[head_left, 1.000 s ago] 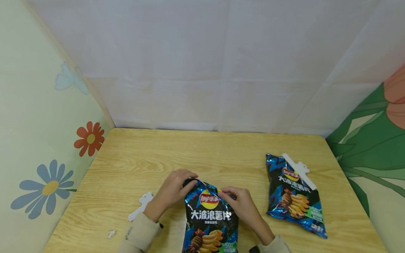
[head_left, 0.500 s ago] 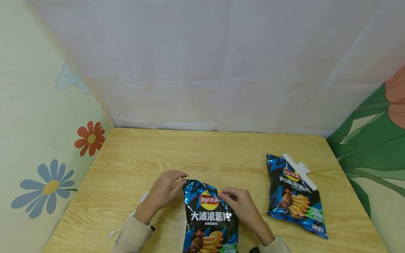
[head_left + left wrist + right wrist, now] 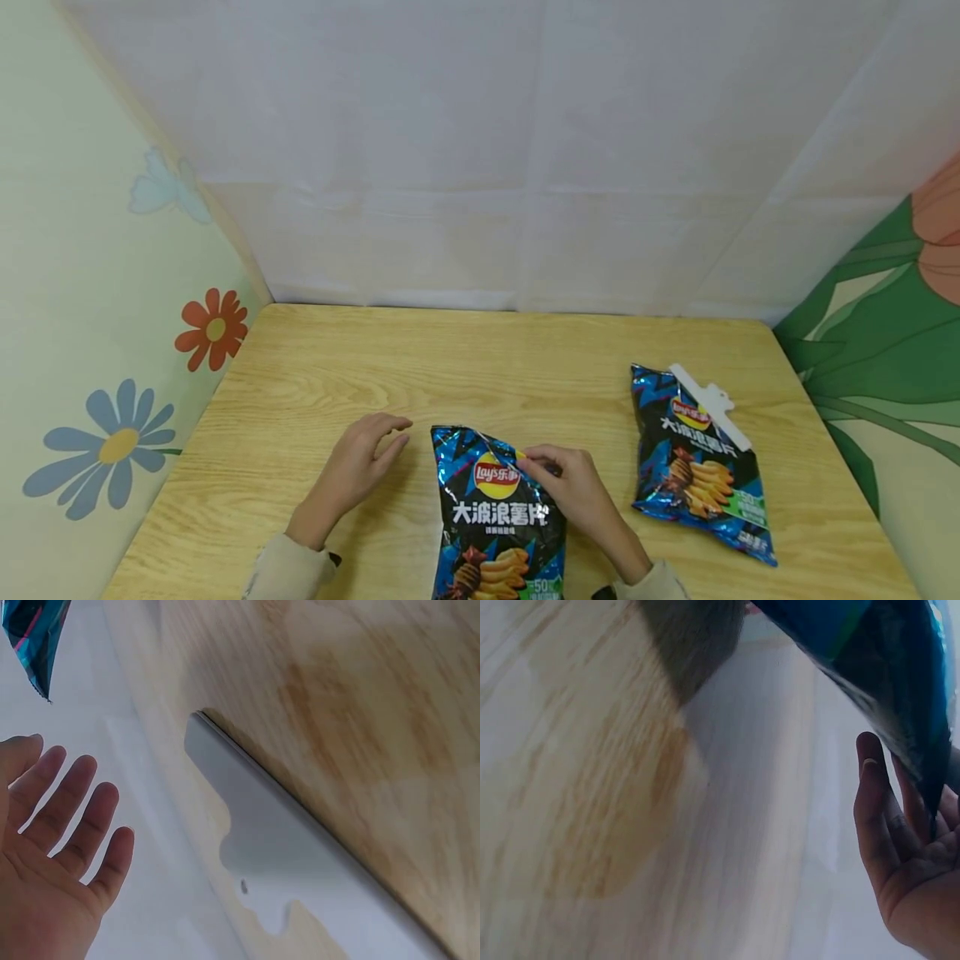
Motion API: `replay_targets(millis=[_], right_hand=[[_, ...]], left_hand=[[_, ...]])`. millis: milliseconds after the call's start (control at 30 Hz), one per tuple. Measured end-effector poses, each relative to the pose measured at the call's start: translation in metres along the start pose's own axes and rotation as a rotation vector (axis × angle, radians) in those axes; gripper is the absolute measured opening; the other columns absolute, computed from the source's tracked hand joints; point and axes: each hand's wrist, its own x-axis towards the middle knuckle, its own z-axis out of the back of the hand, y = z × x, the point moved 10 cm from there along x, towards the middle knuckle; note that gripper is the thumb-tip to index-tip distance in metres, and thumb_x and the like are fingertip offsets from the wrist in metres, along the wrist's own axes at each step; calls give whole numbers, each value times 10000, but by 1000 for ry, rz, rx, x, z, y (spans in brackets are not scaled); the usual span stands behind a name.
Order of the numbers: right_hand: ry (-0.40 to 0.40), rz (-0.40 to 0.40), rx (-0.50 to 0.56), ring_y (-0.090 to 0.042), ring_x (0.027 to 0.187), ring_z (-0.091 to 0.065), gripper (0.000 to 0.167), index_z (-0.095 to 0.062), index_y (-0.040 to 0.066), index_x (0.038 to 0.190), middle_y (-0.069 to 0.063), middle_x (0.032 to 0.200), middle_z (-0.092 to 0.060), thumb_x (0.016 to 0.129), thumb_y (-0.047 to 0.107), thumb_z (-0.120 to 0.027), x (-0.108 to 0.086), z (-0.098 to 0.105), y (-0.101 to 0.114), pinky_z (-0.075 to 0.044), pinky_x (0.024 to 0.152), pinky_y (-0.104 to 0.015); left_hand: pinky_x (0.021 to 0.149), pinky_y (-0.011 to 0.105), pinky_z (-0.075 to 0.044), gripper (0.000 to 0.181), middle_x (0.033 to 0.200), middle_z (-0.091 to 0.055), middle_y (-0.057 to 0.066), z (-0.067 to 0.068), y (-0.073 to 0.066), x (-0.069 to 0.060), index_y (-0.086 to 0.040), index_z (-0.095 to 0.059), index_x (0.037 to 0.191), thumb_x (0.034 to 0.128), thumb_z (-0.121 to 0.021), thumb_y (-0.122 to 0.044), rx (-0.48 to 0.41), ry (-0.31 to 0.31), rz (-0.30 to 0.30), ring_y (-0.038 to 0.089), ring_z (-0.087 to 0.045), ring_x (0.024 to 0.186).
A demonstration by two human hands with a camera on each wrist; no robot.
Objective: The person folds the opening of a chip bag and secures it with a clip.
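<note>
A black and blue bag of potato chips (image 3: pixel 495 525) lies near the front middle of the table, its lower end cut off by the head view's edge. Thumb and fingers of my right hand (image 3: pixel 577 487) pinch its upper right corner; in the right wrist view the bag (image 3: pixel 885 682) comes down between the fingers. My left hand (image 3: pixel 356 467) is apart from the bag, to its left, with fingers loosely extended. In the left wrist view that hand (image 3: pixel 64 840) holds nothing. A white bag clip (image 3: pixel 277 832) lies on the table beside it, hidden by my left arm in the head view.
A second chip bag (image 3: pixel 693 467) lies at the right of the table (image 3: pixel 480 358), a white clip (image 3: pixel 712 408) across its upper right corner. A white cloth (image 3: pixel 465 150) hangs behind the table, and flower-painted panels (image 3: pixel 105 250) stand at the sides.
My left hand has let go of the bag's upper left corner and moved left and toward me, covering the white clip. The right hand keeps its pinch on the bag.
</note>
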Motion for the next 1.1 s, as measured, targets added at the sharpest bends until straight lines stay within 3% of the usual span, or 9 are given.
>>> replay_targets(millis=[133,300,500,733,1100], right_hand=[[-4,10,3,-88,748,-660,191,-752,44,1025,-37,872,-760,928,198,-696,-1,1,1,-527,675,-202],[-7,8,0,-79,748,-656,187,-753,48,1021,-29,866,-758,927,200,-697,-1,1,0,-524,678,-199],[-14,1,0,-82,745,-657,189,-753,47,1022,-26,858,-757,924,201,-702,-1,1,-1,-524,677,-200],[-20,-5,-7,-70,749,-656,180,-754,54,1023,-21,863,-757,922,195,-704,-2,1,-1,-527,683,-199],[-26,-14,-2,-59,730,-632,181,-757,58,1011,-10,839,-747,922,207,-704,-3,2,0,-510,671,-204]], left_hand=[[875,450,-553,197,1049,-741,30,4,7,-5,-70,-727,1089,898,-731,-117,12,-7,26,215,-684,1006],[850,441,-556,201,1027,-739,39,9,12,-11,-57,-727,1082,886,-739,-100,36,-34,16,215,-681,987],[721,335,-566,204,1011,-734,65,15,20,-19,-44,-723,1081,880,-739,-78,23,-38,41,216,-657,931],[782,441,-554,214,1007,-738,54,21,28,-30,-42,-727,1065,856,-759,-75,58,-54,42,238,-669,946],[771,439,-550,226,1039,-735,72,23,48,-45,-53,-730,1076,856,-763,-87,98,-17,141,249,-667,949]])
